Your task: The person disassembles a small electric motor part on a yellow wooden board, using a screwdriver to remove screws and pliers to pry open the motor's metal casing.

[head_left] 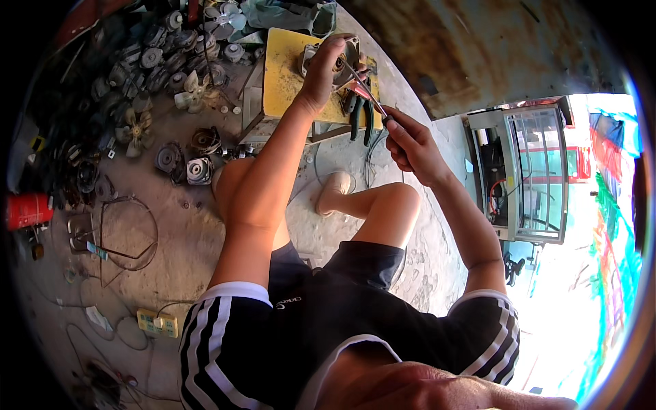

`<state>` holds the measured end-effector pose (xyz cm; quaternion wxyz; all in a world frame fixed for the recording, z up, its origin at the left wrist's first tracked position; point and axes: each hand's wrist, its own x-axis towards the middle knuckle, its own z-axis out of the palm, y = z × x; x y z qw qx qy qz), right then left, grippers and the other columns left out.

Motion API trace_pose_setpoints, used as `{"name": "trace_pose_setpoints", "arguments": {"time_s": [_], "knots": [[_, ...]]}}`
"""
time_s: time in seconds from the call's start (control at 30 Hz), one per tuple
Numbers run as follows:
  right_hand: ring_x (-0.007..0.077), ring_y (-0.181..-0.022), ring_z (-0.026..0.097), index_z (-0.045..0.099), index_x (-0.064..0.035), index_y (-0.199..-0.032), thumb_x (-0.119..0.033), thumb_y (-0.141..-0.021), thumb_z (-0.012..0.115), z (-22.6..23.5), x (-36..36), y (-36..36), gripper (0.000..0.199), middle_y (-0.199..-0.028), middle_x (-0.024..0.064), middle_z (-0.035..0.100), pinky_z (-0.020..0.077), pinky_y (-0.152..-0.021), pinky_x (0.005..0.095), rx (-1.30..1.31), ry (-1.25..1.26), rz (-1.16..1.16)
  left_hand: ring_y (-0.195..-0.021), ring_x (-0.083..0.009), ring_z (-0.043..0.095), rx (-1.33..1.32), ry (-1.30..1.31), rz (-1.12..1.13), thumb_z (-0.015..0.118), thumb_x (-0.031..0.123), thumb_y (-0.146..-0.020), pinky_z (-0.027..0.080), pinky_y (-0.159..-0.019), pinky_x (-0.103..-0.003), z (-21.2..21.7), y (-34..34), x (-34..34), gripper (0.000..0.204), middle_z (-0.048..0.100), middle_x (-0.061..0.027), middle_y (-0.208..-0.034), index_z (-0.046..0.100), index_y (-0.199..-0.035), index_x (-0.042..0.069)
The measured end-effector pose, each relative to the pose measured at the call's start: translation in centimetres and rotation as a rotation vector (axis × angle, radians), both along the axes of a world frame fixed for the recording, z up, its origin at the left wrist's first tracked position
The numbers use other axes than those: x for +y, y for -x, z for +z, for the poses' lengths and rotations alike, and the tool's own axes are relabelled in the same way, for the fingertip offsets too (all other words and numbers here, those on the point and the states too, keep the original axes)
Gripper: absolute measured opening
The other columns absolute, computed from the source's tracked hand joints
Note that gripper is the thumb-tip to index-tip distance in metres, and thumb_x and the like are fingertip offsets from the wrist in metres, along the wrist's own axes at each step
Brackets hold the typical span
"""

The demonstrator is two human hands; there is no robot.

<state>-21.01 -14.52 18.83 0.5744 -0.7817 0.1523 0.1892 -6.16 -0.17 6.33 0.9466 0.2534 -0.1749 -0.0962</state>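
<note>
On a yellow-topped stool (283, 61), my left hand (323, 72) grips a grey metal motor housing (352, 53) with the thumb over its near face. My right hand (412, 145) is closed around the dark handle of a screwdriver (372, 100). The screwdriver's shaft slants up and left, and its tip reaches the middle of the housing; whether it sits in a screw is too small to tell. Pliers with dark handles (354, 117) hang over the stool's near edge, just below the housing.
Many motors (152, 57) and fan blades (195, 92) lie heaped on the floor at the left. Nearer are a loose motor part (199, 171), a wire ring (128, 232) and a power strip (157, 322) with cords. A glass-fronted cabinet (540, 174) stands at the right.
</note>
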Motion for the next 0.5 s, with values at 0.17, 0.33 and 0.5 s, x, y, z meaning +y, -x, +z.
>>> {"name": "trace_pose_setpoints", "arguments": {"time_s": [0.17,0.33,0.5], "knots": [[0.0027,-0.052,0.028,0.042,-0.0172,-0.15,-0.03,-0.107,0.048,0.2,-1.4,-0.7,0.045,-0.069,-0.0064,0.035,0.0215,-0.042,0.0193,0.18,-0.38,-0.058,-0.086,-0.021,0.067,-0.027,-0.099,0.007,0.044,0.039,-0.101,0.058,-0.08,-0.04,-0.4,-0.7,-0.9,0.043,0.065,-0.0109,-0.098,0.054,-0.126,0.006],[0.0027,-0.051,0.027,0.043,-0.0174,-0.149,-0.03,-0.106,0.05,-1.0,-0.1,-0.7,0.046,-0.067,-0.0068,0.033,0.0207,-0.042,0.02,0.025,-0.038,-0.023,-0.086,-0.02,0.067,0.056,-0.057,0.025,0.044,0.041,-0.101,0.06,-0.079,-0.039,-0.7,-0.8,-1.8,0.044,0.065,-0.0104,-0.097,0.055,-0.125,0.006],[0.0042,-0.052,0.036,0.049,-0.0133,-0.145,-0.032,-0.103,0.055,-2.0,0.1,-0.6,0.046,-0.068,-0.0044,0.043,0.0294,-0.045,0.0224,-0.056,0.146,-0.012,-0.086,-0.0197,0.068,0.11,-0.058,0.063,0.044,0.041,-0.1,0.06,-0.078,-0.039,-1.5,-1.1,-2.7,0.043,0.065,-0.0108,-0.097,0.055,-0.121,0.005]]}}
